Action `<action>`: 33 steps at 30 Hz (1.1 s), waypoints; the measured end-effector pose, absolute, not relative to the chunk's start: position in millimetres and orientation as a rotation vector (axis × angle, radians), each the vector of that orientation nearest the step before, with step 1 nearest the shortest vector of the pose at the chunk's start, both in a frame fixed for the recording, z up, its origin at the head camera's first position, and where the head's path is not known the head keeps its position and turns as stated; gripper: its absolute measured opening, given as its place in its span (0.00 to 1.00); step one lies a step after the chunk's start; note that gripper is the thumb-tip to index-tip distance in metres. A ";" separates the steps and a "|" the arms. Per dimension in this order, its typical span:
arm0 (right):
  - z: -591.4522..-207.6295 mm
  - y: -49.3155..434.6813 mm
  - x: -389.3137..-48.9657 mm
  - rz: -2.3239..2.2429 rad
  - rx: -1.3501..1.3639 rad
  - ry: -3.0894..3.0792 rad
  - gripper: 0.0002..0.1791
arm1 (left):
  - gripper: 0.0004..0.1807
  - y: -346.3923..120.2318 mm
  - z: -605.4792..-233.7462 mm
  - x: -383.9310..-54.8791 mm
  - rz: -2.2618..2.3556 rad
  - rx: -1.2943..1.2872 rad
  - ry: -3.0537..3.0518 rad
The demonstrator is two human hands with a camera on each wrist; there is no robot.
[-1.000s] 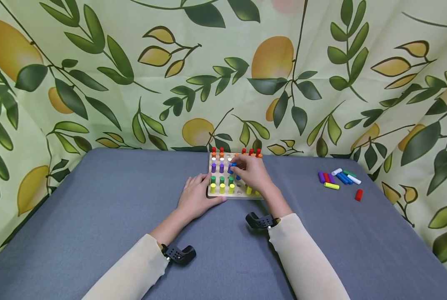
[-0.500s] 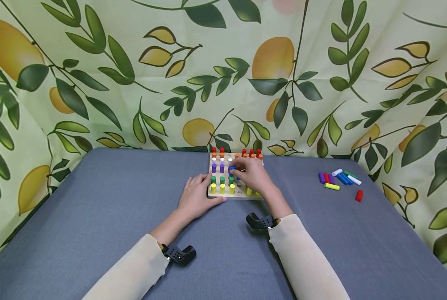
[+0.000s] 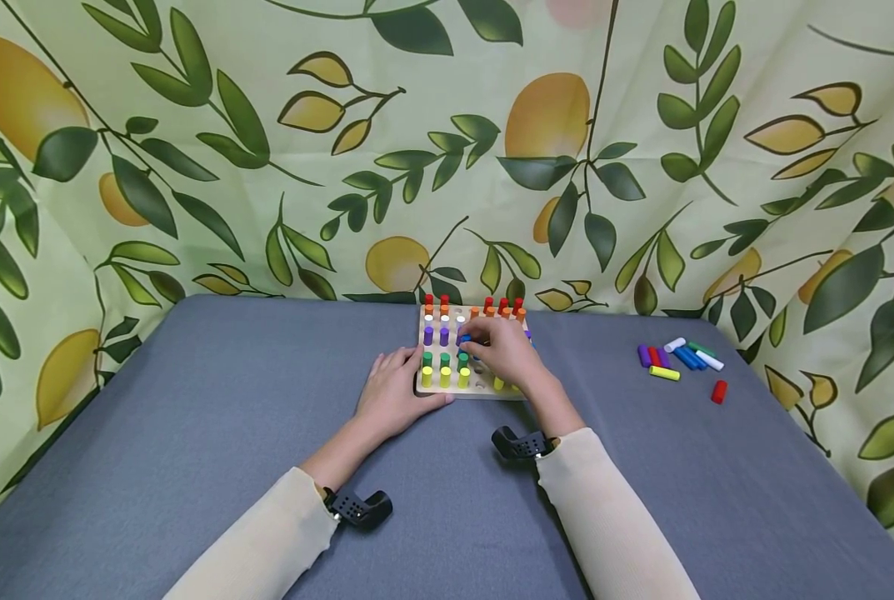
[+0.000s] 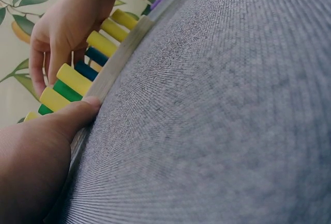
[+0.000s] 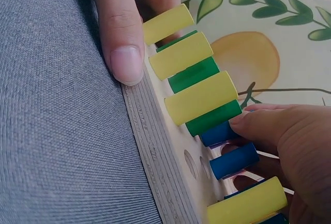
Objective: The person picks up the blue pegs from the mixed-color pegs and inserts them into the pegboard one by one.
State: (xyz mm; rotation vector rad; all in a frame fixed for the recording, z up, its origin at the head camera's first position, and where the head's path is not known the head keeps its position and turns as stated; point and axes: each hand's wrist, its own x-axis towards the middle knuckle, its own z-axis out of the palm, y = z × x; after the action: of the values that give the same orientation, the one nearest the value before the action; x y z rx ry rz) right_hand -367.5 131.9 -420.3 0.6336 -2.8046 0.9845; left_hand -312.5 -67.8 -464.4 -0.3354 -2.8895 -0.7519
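A wooden pegboard carries rows of coloured pegs, with yellow pegs along its near edge. My left hand holds the board's near left corner, its thumb against the front edge and the other fingers along the left side. Above the board, my right hand pinches a blue peg between thumb and fingertips, just behind a green peg. Another blue peg stands beside it. How deep the pinched peg sits in its hole is hidden.
On the grey table to the right lies a pile of loose pegs in several colours, among them a yellow peg. A single red peg lies apart, nearer. A leaf-patterned curtain hangs behind the board.
My right hand has lowered the blue peg slightly toward the board. The left hand keeps its place at the corner.
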 end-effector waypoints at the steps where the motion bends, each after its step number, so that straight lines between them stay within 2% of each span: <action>1: -420.0 131.9 -367.4 0.983 0.635 -2.805 0.10 | 0.52 -67.9 -464.5 -312.4 -0.752 -0.335 -2.889; 33: -414.7 133.9 -365.7 0.931 0.585 -2.850 0.09 | 0.52 -67.5 -462.5 -311.2 -0.754 -0.318 -2.910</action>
State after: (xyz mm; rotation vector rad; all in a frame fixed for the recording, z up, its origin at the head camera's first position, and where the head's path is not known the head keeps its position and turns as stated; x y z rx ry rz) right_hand -365.7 133.9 -414.7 0.5853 -2.8498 0.9313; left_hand -311.2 -67.5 -462.5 -0.3178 -2.9095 -0.7543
